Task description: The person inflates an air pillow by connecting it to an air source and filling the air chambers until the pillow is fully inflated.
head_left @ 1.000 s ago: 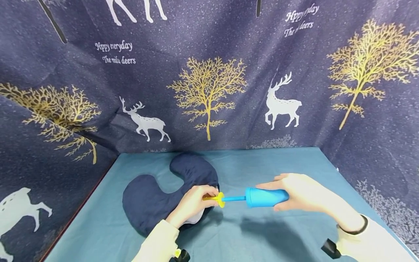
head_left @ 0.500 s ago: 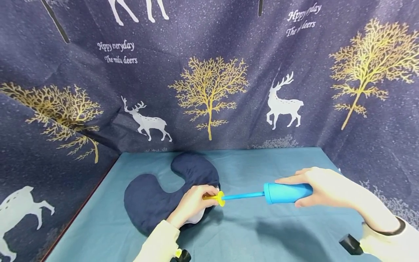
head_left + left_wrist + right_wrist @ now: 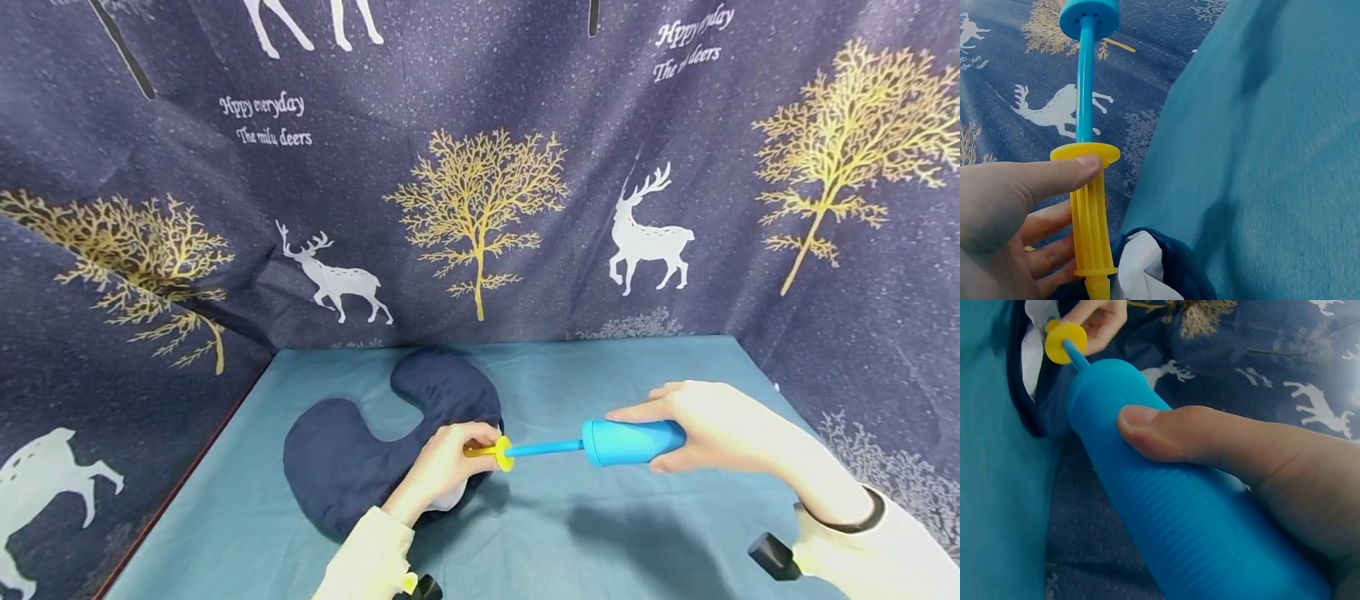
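A hand pump has a blue barrel (image 3: pixel 633 442), a thin blue rod (image 3: pixel 547 448) and a yellow ribbed handle with a round flange (image 3: pixel 1089 225). My left hand (image 3: pixel 448 457) pinches the yellow part, the thumb lying just under the flange. Around the blue barrel, my right hand (image 3: pixel 712 425) keeps its grip, the thumb along the side in the right wrist view. A dark navy U-shaped neck pillow (image 3: pixel 337 467) lies beside and under my left hand. White material (image 3: pixel 1141 265) shows in the pillow's opening, close to the yellow tip; whether they join is hidden.
A teal cloth (image 3: pixel 555 533) covers the table. Behind it and at both sides hangs a dark blue curtain (image 3: pixel 525 250) printed with white deer and gold trees. Each sleeve carries a black strap-like piece near the wrist.
My right hand first drew the barrel to the right, lengthening the visible rod, then came partway back left. My left hand and the pillow stay nearly in place.
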A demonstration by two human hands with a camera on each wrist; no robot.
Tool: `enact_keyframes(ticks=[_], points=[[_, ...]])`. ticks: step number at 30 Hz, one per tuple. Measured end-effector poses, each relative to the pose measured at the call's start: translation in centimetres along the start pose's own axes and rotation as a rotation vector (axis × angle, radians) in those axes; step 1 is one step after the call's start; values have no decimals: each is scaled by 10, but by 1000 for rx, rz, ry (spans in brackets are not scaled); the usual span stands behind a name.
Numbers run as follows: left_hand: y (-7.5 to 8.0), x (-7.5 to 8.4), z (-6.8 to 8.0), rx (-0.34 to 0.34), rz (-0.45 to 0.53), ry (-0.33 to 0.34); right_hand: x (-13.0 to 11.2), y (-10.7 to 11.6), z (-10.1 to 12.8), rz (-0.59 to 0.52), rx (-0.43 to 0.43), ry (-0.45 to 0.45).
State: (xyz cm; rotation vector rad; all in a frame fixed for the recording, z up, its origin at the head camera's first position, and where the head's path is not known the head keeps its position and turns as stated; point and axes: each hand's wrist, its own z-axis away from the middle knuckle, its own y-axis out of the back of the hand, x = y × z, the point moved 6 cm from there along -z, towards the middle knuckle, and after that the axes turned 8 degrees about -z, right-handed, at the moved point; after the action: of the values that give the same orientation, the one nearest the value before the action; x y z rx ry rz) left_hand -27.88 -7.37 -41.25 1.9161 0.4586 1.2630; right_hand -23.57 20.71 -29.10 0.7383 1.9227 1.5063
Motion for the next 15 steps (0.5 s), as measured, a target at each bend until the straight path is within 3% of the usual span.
enact_keyframes(ticks=[15], points=[[0, -1, 0, 6, 59, 4, -25, -25, -36, -28, -7, 54]])
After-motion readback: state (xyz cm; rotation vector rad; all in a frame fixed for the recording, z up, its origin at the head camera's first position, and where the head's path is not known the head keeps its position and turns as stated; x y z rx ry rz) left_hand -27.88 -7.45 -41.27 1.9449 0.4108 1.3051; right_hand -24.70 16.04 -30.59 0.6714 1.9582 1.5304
